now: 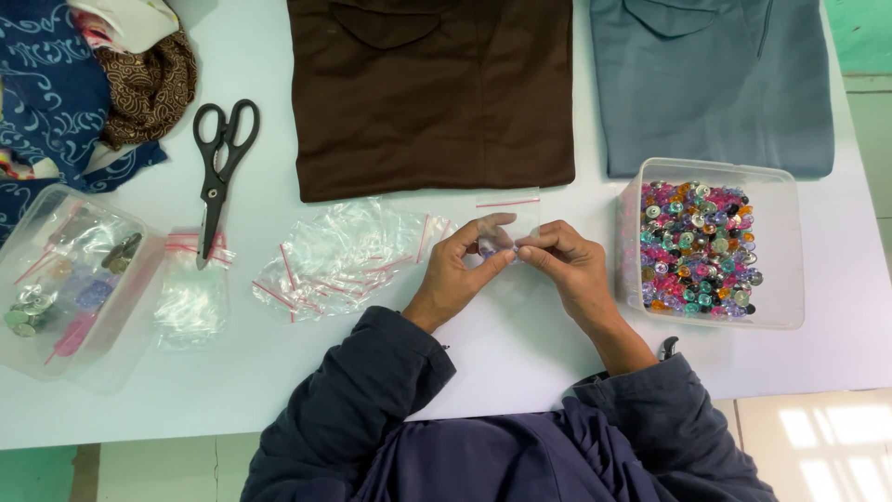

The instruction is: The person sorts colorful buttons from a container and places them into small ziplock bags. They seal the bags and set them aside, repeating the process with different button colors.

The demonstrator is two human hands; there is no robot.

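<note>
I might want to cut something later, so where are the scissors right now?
In the head view the black scissors lie on the white table, upper left, between the patterned fabrics and the brown shirt, tips on a bundle of small bags.

Glossy clear plastic bag (508, 216); matt cloth shirts (432, 93).

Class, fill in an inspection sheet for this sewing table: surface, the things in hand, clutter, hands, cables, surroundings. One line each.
Surface: white table top, well lit.
Things in hand: small clear zip bag with red strip, pinched by both hands; clear plastic tub of multicoloured buttons beside the right hand.
Clutter: pile of empty clear zip bags; black scissors; folded brown garment; folded blue-grey garment; clear box of sewing bits.
Hands: left hand and right hand grip the bag.
Cables: nothing seen.
Surroundings: pale tiled floor.
</note>
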